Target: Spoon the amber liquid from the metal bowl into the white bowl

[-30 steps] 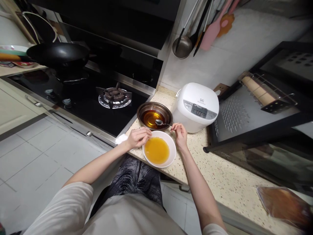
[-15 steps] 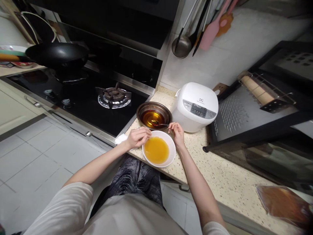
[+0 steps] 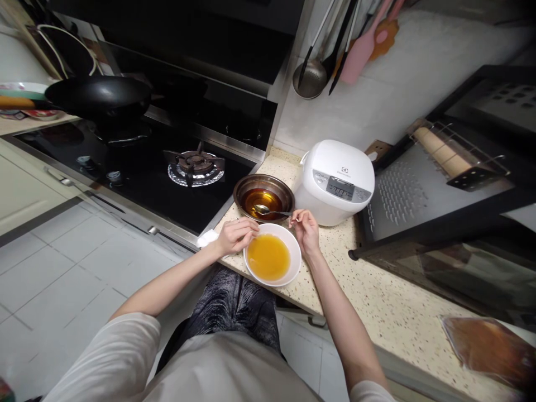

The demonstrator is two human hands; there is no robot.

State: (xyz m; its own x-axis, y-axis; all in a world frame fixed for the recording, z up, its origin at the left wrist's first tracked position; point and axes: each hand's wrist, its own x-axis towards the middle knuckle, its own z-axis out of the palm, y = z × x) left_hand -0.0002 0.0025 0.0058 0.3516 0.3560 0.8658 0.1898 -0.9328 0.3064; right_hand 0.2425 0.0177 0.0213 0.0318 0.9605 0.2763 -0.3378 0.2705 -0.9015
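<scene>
Between my thumb and fingers, my right hand (image 3: 306,230) grips a metal spoon (image 3: 263,210) by the end of its handle. The spoon's bowl is over the metal bowl (image 3: 240,192), which holds dark amber liquid (image 3: 268,198). In front of it on the counter is a white bowl (image 3: 295,262) with cloudy yellow liquid (image 3: 268,257). My left hand (image 3: 238,235) pinches this white bowl's rim at the upper left. Whether the spoon carries any liquid is hard to tell.
A white rice cooker (image 3: 337,181) stands right of the metal bowl. Left are a gas burner (image 3: 196,164) and a black wok (image 3: 100,97). A black-framed appliance (image 3: 419,212) and a bag of brown stuff (image 3: 488,349) lie rightward. White tissue (image 3: 206,239) rests at the counter edge.
The spoon has come up out of the amber liquid, its bowl now showing bright. My right hand has turned and shifted slightly right. My left hand stays on the white bowl's rim.
</scene>
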